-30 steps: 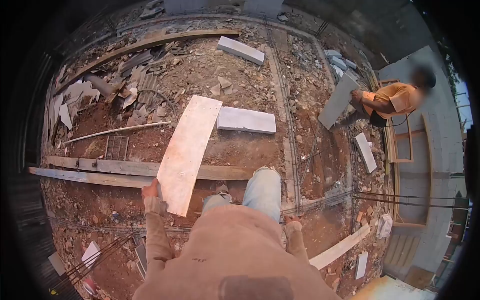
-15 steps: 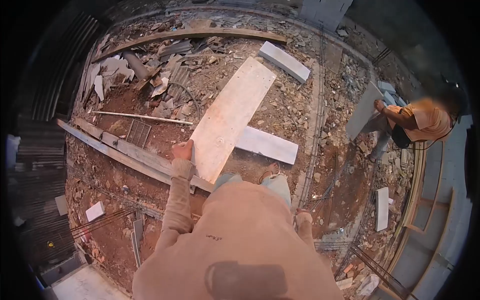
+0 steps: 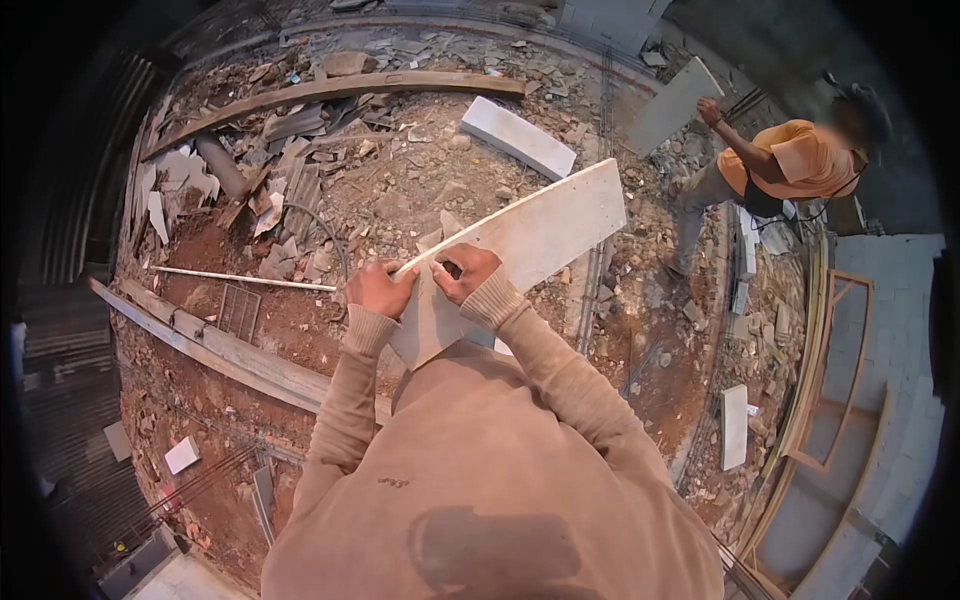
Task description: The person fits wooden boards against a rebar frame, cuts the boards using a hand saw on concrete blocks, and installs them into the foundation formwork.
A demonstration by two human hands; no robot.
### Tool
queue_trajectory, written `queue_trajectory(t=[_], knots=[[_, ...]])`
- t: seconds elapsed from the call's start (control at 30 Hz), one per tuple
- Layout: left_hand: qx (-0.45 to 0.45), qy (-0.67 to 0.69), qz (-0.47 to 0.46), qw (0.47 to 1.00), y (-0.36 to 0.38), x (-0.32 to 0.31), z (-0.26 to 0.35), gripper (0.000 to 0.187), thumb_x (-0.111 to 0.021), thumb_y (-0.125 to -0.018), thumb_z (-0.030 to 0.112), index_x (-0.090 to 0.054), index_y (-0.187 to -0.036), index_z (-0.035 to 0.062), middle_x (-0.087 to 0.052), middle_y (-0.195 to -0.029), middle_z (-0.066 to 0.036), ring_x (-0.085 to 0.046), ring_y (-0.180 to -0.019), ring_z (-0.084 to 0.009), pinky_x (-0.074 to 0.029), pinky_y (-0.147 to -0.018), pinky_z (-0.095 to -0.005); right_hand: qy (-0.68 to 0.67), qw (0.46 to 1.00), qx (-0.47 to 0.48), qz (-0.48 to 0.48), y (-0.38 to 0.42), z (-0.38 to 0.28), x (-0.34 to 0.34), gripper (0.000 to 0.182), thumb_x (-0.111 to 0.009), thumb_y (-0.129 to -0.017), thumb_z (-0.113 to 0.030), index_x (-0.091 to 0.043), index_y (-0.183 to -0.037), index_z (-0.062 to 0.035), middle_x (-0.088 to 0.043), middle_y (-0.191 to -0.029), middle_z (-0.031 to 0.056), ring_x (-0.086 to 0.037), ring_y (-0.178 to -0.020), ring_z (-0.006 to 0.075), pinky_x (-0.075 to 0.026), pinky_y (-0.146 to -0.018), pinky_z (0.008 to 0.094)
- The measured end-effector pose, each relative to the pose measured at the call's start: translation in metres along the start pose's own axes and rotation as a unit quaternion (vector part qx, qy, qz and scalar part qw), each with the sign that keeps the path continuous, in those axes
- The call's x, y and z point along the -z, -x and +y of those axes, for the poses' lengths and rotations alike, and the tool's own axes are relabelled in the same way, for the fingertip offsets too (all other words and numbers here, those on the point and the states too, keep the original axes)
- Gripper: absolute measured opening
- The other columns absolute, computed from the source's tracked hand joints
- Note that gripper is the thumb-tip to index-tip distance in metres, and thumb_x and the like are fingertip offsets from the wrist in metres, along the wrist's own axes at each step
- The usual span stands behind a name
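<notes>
A long pale board (image 3: 550,225) is tilted in front of my body, its far end up and to the right. Closed on its upper edge near the close end is my left hand (image 3: 382,288). Just right of it, my right hand (image 3: 466,272) has its fingers curled at the same edge, with the fingertips partly hidden. The board's near end reaches down to my waist. Beyond the board, a white block (image 3: 518,137) lies on the rubble.
Long wooden beams (image 3: 240,350) lie at the left, and another beam (image 3: 330,88) crosses the rubble farther off. At the right a person in an orange shirt (image 3: 795,160) holds a flat panel (image 3: 675,108). A white block (image 3: 734,428) lies lower right.
My right hand has come up from beside my body to the board. The board has swung to the right and tilted. The other person has moved farther off with the panel raised.
</notes>
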State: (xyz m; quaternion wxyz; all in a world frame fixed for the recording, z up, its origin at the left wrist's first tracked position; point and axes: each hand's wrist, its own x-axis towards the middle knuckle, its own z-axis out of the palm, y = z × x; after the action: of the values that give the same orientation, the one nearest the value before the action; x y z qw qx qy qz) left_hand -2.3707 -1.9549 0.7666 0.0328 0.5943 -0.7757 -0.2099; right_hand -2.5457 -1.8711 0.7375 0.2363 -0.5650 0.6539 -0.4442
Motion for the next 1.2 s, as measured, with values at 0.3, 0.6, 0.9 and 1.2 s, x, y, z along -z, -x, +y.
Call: queue_trajectory(t=[0.3, 0.6, 0.9, 1.2], knots=[[-0.063, 0.017, -0.078, 0.995, -0.225, -0.040, 0.138, 0.043, -0.072, -0.083, 0.046, -0.078, -0.102, 0.0085, -0.073, -0.091, -0.022, -0.071, -0.089, -0.0405, -0.055, -0.081, -0.0491, 0.034, 0.993, -0.108, 0.029, -0.183, 0.150, 0.066, 0.023, -0.071, -0.085, -0.030, -0.074, -0.093, -0.0083, -0.072, -0.089, 0.0113, -0.070, -0.078, 0.0292, -0.056, -0.071, 0.0391], [-0.144, 0.014, -0.044, 0.989, -0.368, -0.018, 0.242, 0.046, -0.070, -0.086, 0.045, -0.075, -0.109, 0.0050, -0.073, -0.094, -0.023, -0.070, -0.092, -0.0412, -0.055, -0.082, -0.0492, 0.085, 0.983, -0.104, 0.125, -0.327, 0.181, 0.148, 0.024, -0.077, -0.080, -0.030, -0.072, -0.083, -0.0060, -0.070, -0.077, 0.0126, -0.068, -0.068, 0.0295, -0.054, -0.063, 0.0388], [-0.095, 0.074, -0.084, 0.989, -0.449, -0.028, 0.283, 0.039, -0.071, -0.087, 0.045, -0.079, -0.104, 0.0109, -0.074, -0.094, -0.021, -0.072, -0.089, -0.0386, -0.055, -0.082, -0.0473, 0.192, 0.973, -0.094, 0.082, -0.394, 0.205, 0.183, 0.026, -0.070, -0.082, -0.037, -0.071, -0.085, -0.0110, -0.070, -0.083, 0.0112, -0.068, -0.087, 0.0313, -0.056, -0.077, 0.0454], [-0.051, 0.066, -0.090, 0.992, -0.556, -0.036, 0.337, 0.038, -0.071, -0.087, 0.044, -0.079, -0.104, 0.0102, -0.074, -0.086, -0.019, -0.073, -0.085, -0.0364, -0.056, -0.077, -0.0436, 0.212, 0.973, -0.076, -0.051, -0.388, 0.310, 0.227, 0.022, -0.067, -0.087, -0.031, -0.070, -0.093, -0.0101, -0.070, -0.088, 0.0108, -0.068, -0.087, 0.0304, -0.055, -0.078, 0.0466]])
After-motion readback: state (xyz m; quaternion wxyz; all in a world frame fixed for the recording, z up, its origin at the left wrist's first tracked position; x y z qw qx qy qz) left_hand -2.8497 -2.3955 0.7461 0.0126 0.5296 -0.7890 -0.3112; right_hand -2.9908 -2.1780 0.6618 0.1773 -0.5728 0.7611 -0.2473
